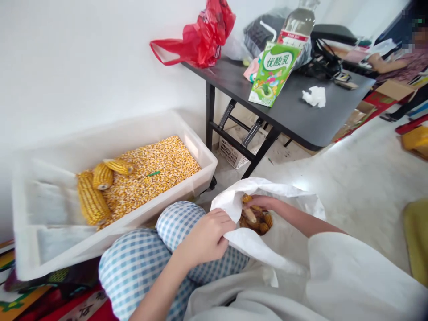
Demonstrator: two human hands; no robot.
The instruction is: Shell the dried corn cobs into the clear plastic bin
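My left hand (211,235) is closed on the rim of a white sack (257,185), holding its mouth apart in front of my knees. Inside the sack lie several corn cobs (262,227), some with yellow kernels and one pale. My right hand (262,203) reaches into the sack, its fingers curled at a yellow corn cob (246,199) near the far side; the fingertips are partly hidden. To the left, a translucent plastic bin (197,180) holds loose corn kernels (157,162), a small green tool (154,173) and several whole cobs, one a large ear (90,200).
A black folding table (301,120) stands ahead, bearing a green carton (274,73), a large bottle (299,22), a red plastic bag (209,33) and crumpled tissue (314,96). A white basket (230,149) sits underneath. Another person's arm (388,64) shows at far right.
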